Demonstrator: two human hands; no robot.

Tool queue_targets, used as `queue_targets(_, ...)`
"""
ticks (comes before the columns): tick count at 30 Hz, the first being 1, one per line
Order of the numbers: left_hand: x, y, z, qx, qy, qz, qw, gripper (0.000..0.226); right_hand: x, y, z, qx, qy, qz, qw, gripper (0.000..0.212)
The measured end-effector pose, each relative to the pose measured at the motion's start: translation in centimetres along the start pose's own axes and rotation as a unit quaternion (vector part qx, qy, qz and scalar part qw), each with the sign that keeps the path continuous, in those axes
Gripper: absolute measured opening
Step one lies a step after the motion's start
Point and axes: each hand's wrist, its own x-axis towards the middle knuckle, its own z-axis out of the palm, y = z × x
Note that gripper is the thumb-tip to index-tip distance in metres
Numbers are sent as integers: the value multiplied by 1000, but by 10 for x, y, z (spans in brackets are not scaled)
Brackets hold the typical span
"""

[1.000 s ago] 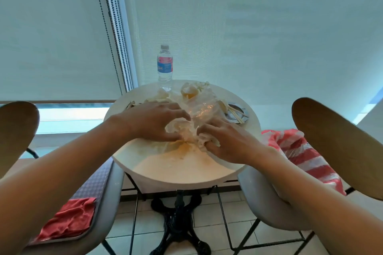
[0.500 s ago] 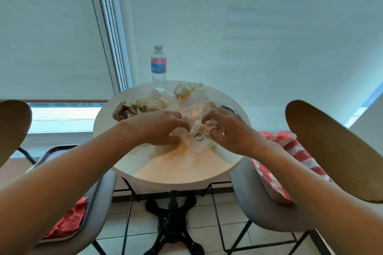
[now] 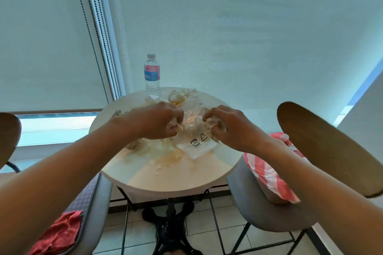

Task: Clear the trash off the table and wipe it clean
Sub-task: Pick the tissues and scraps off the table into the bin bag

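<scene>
I see the left hand [image 3: 154,121] and right hand [image 3: 229,128] each pinching the plastic bag [image 3: 194,141] (mid-table [image 3: 176,180]); the near edge lies bare.

Round table [image 3: 172,180] showing cream; water bottle [image 3: 152,74] wearing blue-and-red label; plastic bag [image 3: 269,174] showing red-white stripes; cloth [image 3: 60,234] glowing red; napkin [image 3: 196,147] white, bearing black symbols.
</scene>
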Motion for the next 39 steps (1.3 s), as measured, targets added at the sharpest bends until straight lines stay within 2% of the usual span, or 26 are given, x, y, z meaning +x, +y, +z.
queue_targets(10, 31, 13, -24, -4, 30, 38, 999, 24, -8, 0, -38, -26, 61, 22, 998, 26)
queue_targets(13, 45, 23, -26, 0, 32, 51, 998, 19, -16, 6, -52, -38, 71, 31, 996, 25)
queue_targets(16, 62, 39, -28, -6, 31, 68, 997, 30, -27, 17, -68, -47, 78, 42, 995, 25)
queue_targets(18, 77, 52, -28, -17, 32, 77, 996, 38, -35, 28, -81, -58, 83, 53, 993, 26)
queue_targets(22, 111, 81, -21, -20, 27, 91, 995, 26, -57, 58, -104, -63, 98, 81, 990, 26)
queue_targets(26, 151, 118, -4, -36, 27, 104, 994, 37, -87, 98, -125, -60, 100, 105, 988, 26)
queue_targets(29, 184, 144, 11, -40, 19, 116, 992, 32, -110, 130, -137, -72, 95, 115, 986, 26)
queue_targets(33, 226, 175, 34, -42, -1, 114, 993, 15, -135, 170, -150, -79, 84, 123, 986, 24)
queue_targets(39, 278, 210, 78, -50, -47, 102, 992, 14, -169, 220, -148, -59, 39, 135, 988, 27)
